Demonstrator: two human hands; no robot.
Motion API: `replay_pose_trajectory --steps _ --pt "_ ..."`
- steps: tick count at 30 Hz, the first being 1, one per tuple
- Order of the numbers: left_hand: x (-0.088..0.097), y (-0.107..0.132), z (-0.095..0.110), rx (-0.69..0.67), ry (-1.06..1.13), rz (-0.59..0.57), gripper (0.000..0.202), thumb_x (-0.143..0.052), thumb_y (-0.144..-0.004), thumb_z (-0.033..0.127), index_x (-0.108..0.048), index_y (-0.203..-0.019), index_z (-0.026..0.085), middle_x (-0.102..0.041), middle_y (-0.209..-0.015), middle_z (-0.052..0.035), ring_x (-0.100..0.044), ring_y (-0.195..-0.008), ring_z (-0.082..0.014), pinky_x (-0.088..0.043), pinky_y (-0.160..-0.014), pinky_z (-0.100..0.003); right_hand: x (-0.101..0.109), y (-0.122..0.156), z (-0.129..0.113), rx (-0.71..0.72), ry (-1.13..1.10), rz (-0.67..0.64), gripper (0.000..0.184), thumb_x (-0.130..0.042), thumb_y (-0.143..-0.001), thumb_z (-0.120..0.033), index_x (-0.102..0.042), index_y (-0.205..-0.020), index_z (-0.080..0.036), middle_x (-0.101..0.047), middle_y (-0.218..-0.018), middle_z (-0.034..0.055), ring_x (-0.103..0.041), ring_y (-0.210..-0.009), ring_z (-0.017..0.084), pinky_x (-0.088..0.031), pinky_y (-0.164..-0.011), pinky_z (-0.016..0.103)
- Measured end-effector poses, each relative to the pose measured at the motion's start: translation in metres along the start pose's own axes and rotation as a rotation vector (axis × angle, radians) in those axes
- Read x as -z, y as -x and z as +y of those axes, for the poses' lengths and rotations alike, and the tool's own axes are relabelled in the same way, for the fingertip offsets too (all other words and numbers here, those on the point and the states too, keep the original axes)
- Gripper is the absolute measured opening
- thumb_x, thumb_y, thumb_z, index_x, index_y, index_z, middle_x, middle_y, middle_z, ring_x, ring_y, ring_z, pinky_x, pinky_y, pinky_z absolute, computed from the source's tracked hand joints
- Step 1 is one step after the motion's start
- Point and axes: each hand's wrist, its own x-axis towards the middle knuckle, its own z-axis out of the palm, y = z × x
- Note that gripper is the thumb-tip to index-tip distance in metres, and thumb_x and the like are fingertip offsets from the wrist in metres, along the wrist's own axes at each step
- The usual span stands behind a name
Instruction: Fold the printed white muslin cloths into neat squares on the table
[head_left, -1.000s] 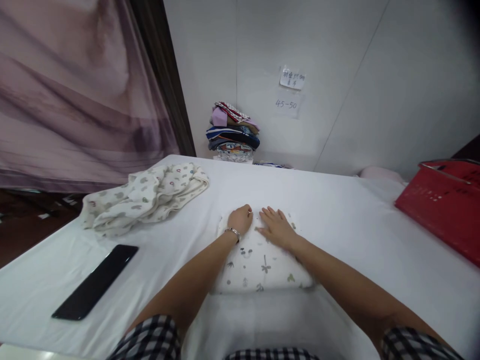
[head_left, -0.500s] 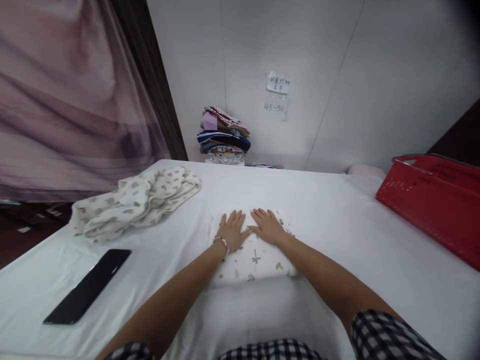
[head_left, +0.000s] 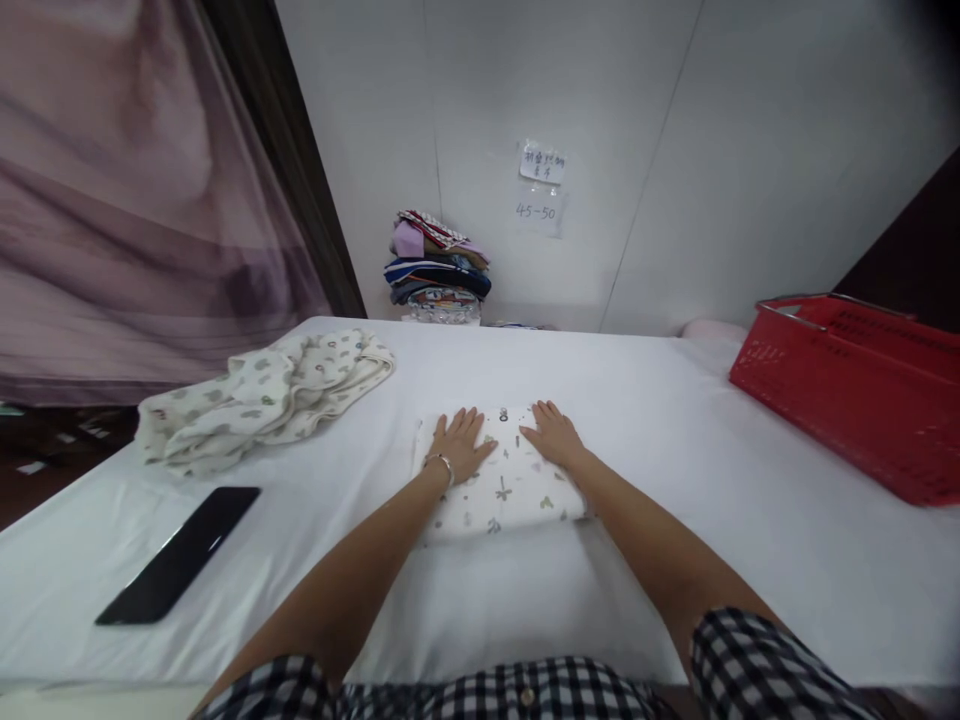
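A folded white cloth with small grey and green prints lies flat on the white-covered table, in front of me. My left hand rests on its far left part, fingers spread, with a bracelet at the wrist. On the far right part lies my right hand, palm down and fingers stretched out. Neither hand grips the cloth. A patch of printed fabric shows between the two hands.
To the left lies a crumpled printed cloth, with a black phone-like slab nearer me. A red basket stands at the right. Behind the table is a stack of folded fabrics against the wall.
My right hand has slid to the right across the cloth, widening the gap between my hands. The left hand stays at the far left part. The whole view has shifted slightly.
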Motion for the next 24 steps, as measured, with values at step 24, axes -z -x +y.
replay_pose_trajectory --steps 24 --pt "0.018 0.081 0.04 -0.064 0.058 -0.082 0.078 -0.014 -0.078 0.072 -0.026 -0.139 0.025 -0.011 -0.149 -0.0035 -0.006 -0.137 -0.0242 -0.006 -0.108 -0.05 -0.003 0.174 0.033 -0.228 -0.604 0.319 0.039 -0.055 -0.073 -0.043 -0.063 -0.102 -0.019 -0.066 -0.091 0.0039 -0.059 -0.078 0.018 -0.045 -0.075 0.031"
